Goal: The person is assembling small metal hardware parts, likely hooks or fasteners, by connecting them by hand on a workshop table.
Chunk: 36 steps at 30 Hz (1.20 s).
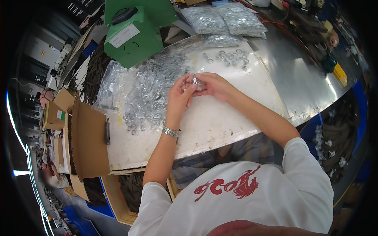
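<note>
In front of me, above the white work board [228, 116], my two hands meet over a small shiny metal piece [195, 80] that looks like a snap hook. My left hand [179, 95], with a metal watch on its wrist, has its fingers curled round one side of the piece. The thumb and fingers of my right hand [214, 84] pinch it from the other side. Fingers hide much of it. Left of my hands spreads a large heap of similar silver hooks [151, 88]. A smaller group of hooks [234, 59] lies farther off to the right.
A green machine [136, 43] stands behind the heap. Clear plastic bags of metal parts [242, 19] are stacked at the back. An open plastic bag [108, 86] and a cardboard box [90, 137] are at the left. Bare metal tabletop [291, 74] extends to the right.
</note>
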Each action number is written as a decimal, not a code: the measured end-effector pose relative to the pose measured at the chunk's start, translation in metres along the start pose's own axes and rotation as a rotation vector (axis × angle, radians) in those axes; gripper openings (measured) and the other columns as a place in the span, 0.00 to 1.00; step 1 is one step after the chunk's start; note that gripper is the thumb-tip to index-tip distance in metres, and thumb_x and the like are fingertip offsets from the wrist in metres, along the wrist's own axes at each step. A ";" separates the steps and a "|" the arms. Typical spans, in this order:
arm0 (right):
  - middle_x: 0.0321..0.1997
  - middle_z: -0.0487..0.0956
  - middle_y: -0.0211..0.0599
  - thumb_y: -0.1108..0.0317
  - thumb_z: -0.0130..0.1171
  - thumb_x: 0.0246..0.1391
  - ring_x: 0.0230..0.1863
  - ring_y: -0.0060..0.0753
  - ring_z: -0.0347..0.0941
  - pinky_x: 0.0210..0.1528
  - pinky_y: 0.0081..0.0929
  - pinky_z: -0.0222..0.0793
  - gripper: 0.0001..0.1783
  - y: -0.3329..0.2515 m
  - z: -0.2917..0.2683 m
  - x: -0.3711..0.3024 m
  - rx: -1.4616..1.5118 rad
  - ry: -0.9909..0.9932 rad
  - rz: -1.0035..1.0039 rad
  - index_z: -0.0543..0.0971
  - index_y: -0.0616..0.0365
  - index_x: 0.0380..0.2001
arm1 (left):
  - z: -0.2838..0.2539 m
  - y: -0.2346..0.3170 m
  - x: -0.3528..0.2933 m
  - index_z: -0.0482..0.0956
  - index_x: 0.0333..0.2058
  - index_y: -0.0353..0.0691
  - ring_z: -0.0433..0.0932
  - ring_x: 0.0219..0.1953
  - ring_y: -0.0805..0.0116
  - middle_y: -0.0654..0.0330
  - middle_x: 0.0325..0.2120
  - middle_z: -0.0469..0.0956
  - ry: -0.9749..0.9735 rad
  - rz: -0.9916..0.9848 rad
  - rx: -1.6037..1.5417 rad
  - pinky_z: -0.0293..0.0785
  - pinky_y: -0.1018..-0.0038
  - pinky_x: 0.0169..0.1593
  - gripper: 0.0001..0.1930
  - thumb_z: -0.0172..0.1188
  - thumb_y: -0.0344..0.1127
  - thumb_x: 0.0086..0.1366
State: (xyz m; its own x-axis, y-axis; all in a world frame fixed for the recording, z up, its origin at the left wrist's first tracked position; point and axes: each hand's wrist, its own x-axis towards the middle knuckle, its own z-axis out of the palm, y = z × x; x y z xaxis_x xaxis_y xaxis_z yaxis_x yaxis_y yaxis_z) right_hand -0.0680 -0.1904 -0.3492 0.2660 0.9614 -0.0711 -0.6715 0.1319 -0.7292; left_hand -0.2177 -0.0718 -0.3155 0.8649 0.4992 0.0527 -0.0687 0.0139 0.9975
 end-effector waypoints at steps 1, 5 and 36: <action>0.49 0.85 0.38 0.56 0.53 0.75 0.50 0.35 0.84 0.58 0.42 0.82 0.20 -0.001 0.001 0.003 -0.010 0.049 -0.001 0.80 0.62 0.54 | 0.001 -0.002 0.001 0.73 0.61 0.30 0.65 0.17 0.87 0.64 0.33 0.84 -0.018 -0.039 -0.047 0.57 0.86 0.18 0.21 0.62 0.27 0.72; 0.47 0.85 0.36 0.55 0.53 0.75 0.47 0.31 0.84 0.55 0.37 0.82 0.20 0.001 0.001 0.004 0.029 0.057 0.051 0.80 0.61 0.54 | 0.000 -0.003 0.004 0.73 0.60 0.32 0.64 0.16 0.87 0.61 0.32 0.85 -0.096 -0.078 -0.043 0.56 0.86 0.18 0.20 0.63 0.27 0.72; 0.55 0.84 0.50 0.48 0.47 0.77 0.55 0.41 0.83 0.61 0.37 0.80 0.29 -0.013 0.006 -0.005 -0.080 0.215 -0.141 0.76 0.65 0.61 | 0.003 0.012 -0.004 0.87 0.41 0.37 0.57 0.16 0.89 0.76 0.21 0.73 0.044 -0.158 -0.005 0.48 0.84 0.19 0.07 0.69 0.33 0.69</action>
State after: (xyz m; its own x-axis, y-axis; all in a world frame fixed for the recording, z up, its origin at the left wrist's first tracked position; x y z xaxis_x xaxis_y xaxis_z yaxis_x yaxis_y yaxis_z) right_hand -0.0646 -0.1957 -0.3353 0.4994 0.8604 -0.1018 -0.5632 0.2331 -0.7927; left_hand -0.2206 -0.0762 -0.3039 0.8423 0.5284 -0.1069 0.0638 0.0992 0.9930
